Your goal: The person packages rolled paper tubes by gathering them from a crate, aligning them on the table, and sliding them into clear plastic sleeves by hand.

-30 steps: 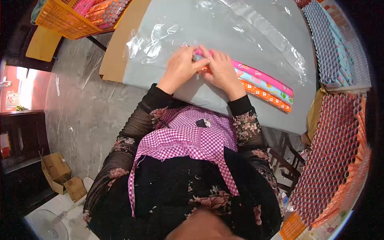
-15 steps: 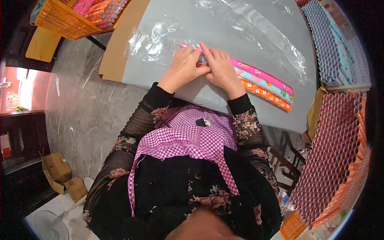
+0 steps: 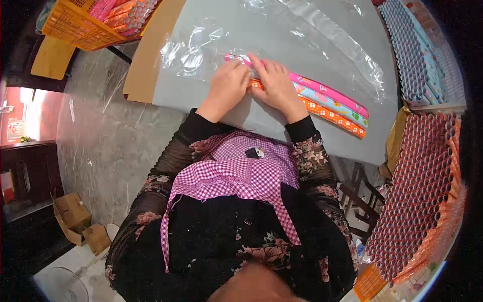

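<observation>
Three patterned rolls lie side by side on the grey table top: a pink roll, a light blue roll and an orange roll. My left hand has its fingers curled round the left ends of the rolls. Beside it, my right hand wraps over the rolls, its index finger lying across the pink one. The pink end shows beyond my left fingers; the other left ends are mostly hidden. Clear plastic film spreads on the table behind and left of my hands.
An orange basket of rolls stands at the upper left. Stacked blue rolls and orange rolls line the right side. The grey table has brown cardboard at its left edge. Open boxes sit on the floor.
My left hand has shifted over the roll ends and its fingers have curled further in. More of the pink end shows than a second ago. My right hand has barely moved.
</observation>
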Demonstrator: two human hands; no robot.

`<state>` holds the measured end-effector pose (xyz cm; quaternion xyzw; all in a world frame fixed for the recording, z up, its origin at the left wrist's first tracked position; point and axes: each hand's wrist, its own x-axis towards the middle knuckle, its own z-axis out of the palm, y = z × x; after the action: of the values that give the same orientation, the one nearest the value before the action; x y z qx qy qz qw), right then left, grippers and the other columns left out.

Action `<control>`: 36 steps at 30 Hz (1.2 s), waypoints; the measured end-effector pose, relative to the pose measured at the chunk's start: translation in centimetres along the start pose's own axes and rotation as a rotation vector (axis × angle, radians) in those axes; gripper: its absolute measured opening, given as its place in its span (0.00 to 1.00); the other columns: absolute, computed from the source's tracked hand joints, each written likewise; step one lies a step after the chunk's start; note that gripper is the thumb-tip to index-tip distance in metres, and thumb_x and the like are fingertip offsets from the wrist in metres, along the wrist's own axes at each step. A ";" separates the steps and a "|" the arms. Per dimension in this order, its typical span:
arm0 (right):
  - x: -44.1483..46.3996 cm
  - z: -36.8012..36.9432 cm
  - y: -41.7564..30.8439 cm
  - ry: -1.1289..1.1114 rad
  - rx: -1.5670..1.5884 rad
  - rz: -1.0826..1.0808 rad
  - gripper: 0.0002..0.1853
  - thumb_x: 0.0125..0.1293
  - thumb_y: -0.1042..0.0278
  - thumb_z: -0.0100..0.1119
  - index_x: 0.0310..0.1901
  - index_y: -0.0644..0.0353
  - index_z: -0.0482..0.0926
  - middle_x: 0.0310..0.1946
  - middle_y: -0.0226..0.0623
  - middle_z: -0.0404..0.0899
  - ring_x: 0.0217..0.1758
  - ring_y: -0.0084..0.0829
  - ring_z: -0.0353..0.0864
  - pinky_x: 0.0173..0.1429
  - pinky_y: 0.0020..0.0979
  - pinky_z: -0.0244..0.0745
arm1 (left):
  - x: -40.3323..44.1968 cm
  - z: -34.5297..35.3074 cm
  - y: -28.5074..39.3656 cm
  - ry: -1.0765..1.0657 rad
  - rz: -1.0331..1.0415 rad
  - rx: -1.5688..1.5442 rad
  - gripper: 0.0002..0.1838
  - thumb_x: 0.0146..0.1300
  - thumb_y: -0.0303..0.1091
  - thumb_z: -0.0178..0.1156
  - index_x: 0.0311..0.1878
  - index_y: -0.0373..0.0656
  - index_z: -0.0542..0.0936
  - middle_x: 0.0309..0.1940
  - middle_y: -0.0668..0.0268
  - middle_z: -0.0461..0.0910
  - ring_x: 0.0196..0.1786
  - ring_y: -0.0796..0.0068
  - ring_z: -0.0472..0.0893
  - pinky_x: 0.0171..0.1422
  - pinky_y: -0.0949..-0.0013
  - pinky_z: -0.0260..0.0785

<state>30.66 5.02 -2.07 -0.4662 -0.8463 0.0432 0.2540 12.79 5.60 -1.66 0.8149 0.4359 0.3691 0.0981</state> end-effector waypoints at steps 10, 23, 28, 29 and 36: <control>0.1 -0.3 -0.2 -0.005 -0.005 0.004 0.48 0.52 0.55 0.68 0.75 0.51 0.57 0.55 0.48 0.73 0.59 0.48 0.72 0.65 0.45 0.65 | -0.4 -0.9 -1.6 0.171 -0.234 -0.118 0.06 0.61 0.28 0.61 0.36 0.34 0.79 0.30 0.52 0.81 0.32 0.57 0.82 0.38 0.60 0.73; 0.1 -0.9 -0.9 -0.039 -0.008 -0.014 0.37 0.56 0.56 0.67 0.70 0.42 0.68 0.56 0.48 0.73 0.60 0.49 0.71 0.64 0.47 0.65 | 0.7 -1.1 -1.5 0.107 -0.333 -0.143 0.08 0.59 0.28 0.60 0.32 0.34 0.73 0.28 0.48 0.77 0.33 0.45 0.77 0.37 0.52 0.68; 0.0 -0.4 -0.5 -0.023 -0.045 -0.024 0.31 0.57 0.56 0.68 0.65 0.42 0.74 0.57 0.48 0.72 0.61 0.49 0.71 0.64 0.47 0.65 | 1.1 -0.8 -2.5 0.206 -0.509 -0.413 0.09 0.61 0.31 0.61 0.32 0.35 0.75 0.24 0.52 0.77 0.28 0.59 0.78 0.35 0.58 0.70; 0.0 -0.4 -0.5 -0.021 -0.042 -0.033 0.31 0.56 0.56 0.68 0.64 0.41 0.74 0.57 0.48 0.72 0.62 0.48 0.71 0.64 0.47 0.65 | 1.3 -0.9 -2.8 0.207 -0.509 -0.412 0.09 0.61 0.31 0.61 0.32 0.35 0.75 0.24 0.52 0.77 0.28 0.59 0.78 0.35 0.58 0.70; 0.1 -0.4 -0.6 -0.027 -0.025 -0.041 0.29 0.57 0.56 0.68 0.63 0.37 0.76 0.57 0.49 0.72 0.62 0.48 0.70 0.66 0.48 0.64 | 1.5 -1.7 -3.4 0.360 -0.527 -0.678 0.06 0.65 0.28 0.59 0.35 0.36 0.73 0.27 0.67 0.76 0.27 0.80 0.74 0.32 0.74 0.68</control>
<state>30.36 4.69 -1.54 -0.4512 -0.8597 0.0335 0.2373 9.98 8.54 -1.25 0.5212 0.4932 0.5888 0.3721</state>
